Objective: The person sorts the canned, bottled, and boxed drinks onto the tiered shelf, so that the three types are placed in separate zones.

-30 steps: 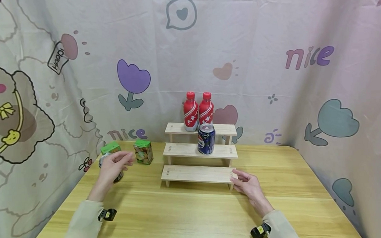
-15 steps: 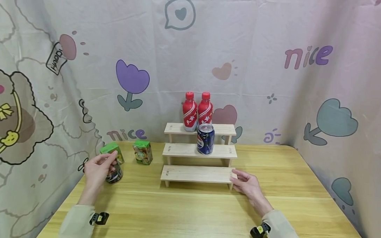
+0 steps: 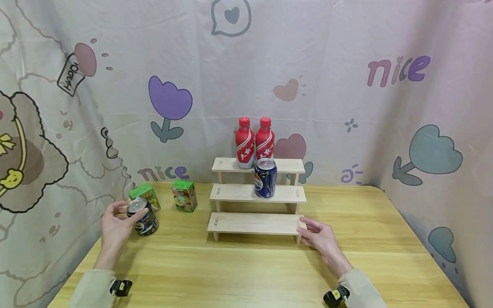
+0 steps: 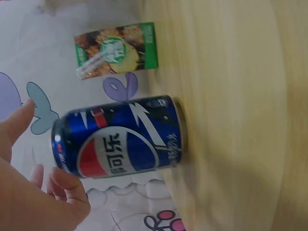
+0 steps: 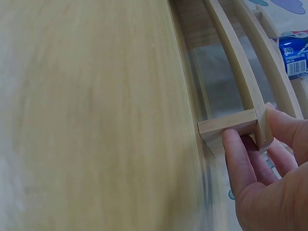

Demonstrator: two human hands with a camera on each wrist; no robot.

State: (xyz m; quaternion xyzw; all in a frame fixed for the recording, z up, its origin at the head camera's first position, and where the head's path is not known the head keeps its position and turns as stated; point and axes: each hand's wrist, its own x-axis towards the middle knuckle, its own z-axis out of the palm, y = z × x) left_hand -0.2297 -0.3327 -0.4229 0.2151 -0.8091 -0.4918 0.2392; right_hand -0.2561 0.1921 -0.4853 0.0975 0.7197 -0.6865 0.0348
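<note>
On the left of the table a blue Pepsi can (image 3: 146, 223) stands upright. My left hand (image 3: 115, 226) is around its upper part, thumb and fingers spread to either side. In the left wrist view a gap shows between the thumb and the can (image 4: 120, 139), while the fingertips overlap its lower top edge. My right hand (image 3: 320, 236) holds the right front end of the lowest step of a three-step wooden shelf (image 3: 253, 224). The right wrist view has the fingers (image 5: 236, 154) under the board's end and the thumb over it.
Two green-topped drink cartons stand on the table: one carton (image 3: 146, 193) behind the held-around can, another carton (image 3: 184, 197) to its right. Two red bottles (image 3: 245, 145) stand on the top step; a second blue can (image 3: 265, 179) stands on the middle step. A printed curtain (image 3: 328, 42) hangs behind.
My left hand has moved left and down from in front of the cartons to around the can, its fingers spreading. The right hand keeps its hold on the shelf.
</note>
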